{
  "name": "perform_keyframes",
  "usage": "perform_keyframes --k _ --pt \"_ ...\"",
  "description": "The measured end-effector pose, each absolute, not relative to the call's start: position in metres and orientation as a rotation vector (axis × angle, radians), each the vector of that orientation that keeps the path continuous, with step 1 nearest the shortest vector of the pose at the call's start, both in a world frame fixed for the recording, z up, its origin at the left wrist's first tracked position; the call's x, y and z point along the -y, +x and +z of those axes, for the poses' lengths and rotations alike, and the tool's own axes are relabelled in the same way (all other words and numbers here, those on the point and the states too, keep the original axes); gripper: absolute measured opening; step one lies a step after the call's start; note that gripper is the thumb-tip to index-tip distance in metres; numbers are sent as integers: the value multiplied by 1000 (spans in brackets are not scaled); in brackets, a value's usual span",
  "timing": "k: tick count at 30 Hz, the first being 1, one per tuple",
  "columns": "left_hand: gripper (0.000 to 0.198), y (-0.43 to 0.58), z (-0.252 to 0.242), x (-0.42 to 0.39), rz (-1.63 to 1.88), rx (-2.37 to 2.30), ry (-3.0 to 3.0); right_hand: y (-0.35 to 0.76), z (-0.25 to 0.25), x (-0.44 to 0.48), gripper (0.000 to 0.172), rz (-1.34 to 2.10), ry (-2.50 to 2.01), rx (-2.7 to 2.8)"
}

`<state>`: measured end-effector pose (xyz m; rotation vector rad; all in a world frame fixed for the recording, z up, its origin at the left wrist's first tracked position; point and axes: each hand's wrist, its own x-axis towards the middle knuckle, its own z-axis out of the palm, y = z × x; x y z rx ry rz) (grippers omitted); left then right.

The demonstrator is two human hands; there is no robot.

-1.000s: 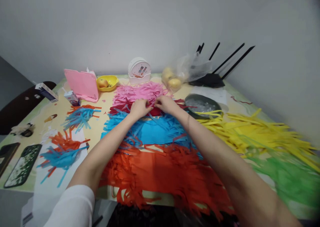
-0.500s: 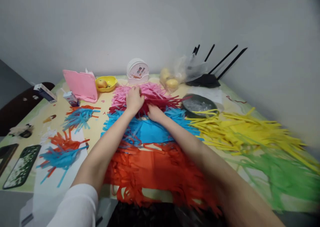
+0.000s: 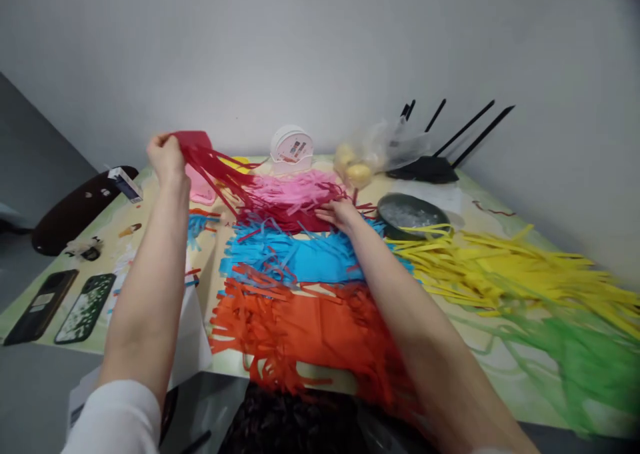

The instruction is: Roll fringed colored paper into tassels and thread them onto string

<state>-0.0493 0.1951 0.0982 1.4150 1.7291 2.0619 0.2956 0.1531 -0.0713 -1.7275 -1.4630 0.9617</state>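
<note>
Wide desk (image 3: 500,207) under rows of fringed paper: orange sheet (image 3: 305,331) at 6 o'clock, blue sheet (image 3: 300,254) above it, pink sheet (image 3: 295,189) toward 12, yellow strips (image 3: 505,267) at 3 o'clock. Lifted off the desk at 10 o'clock, dark red fringed sheet (image 3: 220,164), upper edge raised, strips trailing down to the red pile beside the pink. Left hand (image 3: 166,155) up high, fingers closed tight on that upper edge. Right hand (image 3: 343,213) low near centre, fingers almost straight and spread, pressing flat on red strips, gripping nothing. Two phones (image 3: 65,304) at 8 o'clock.
</note>
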Motion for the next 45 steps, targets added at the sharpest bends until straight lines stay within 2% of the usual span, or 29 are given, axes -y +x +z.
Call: perform_keyframes --k 1,4,5,10,12,14,16,18,20,22,24,26,28,32,36,41,45 --pt "23 -57 110 -183 2124 -1756 1394 298 -65 -148 32 966 -1721 1460" --pt "6 -57 128 -124 2400 -1719 1569 301 -41 -126 23 901 -1710 1473" --pt "8 -49 127 -101 2504 -1686 1600 300 -31 -115 21 846 -1699 1482" --pt "17 14 70 1 1929 -1500 2154 258 12 -13 24 489 -1438 1584" --pt "17 35 41 26 1746 -1504 2198 232 14 33 42 209 -1060 1817" --pt "16 49 20 44 1603 -1491 2173 211 5 65 60 60 -973 1958" --pt "15 57 6 59 1467 -1471 2166 201 -10 78 60 -9 -1029 1989" --pt "13 57 -3 71 1328 -1474 2222 203 -24 77 49 -34 -1083 1970" --pt "13 53 -9 76 1230 -1475 2295 214 -31 74 39 -36 -1101 1961" --pt "24 45 -13 75 1198 -1408 2329 226 -27 74 34 -3 -1114 1984" --pt "37 38 -15 69 1178 -1268 2324 237 -15 79 35 80 -1126 2018" --pt "41 34 -12 63 1142 -1160 2280 247 1 84 39 191 -1146 2039" --pt "35 32 -6 58 1095 -1134 2196 255 18 87 38 306 -1190 2057" --pt "12 30 14 54 1007 -1097 2078 269 43 80 24 572 -1247 2081" --pt "18 28 31 51 955 -975 2024 279 56 72 31 713 -1194 2073" --pt "16 27 42 49 918 -894 1922 284 58 68 32 828 -1138 2066" --pt "22 25 38 47 932 -843 1891 279 50 72 20 741 -1130 1993"
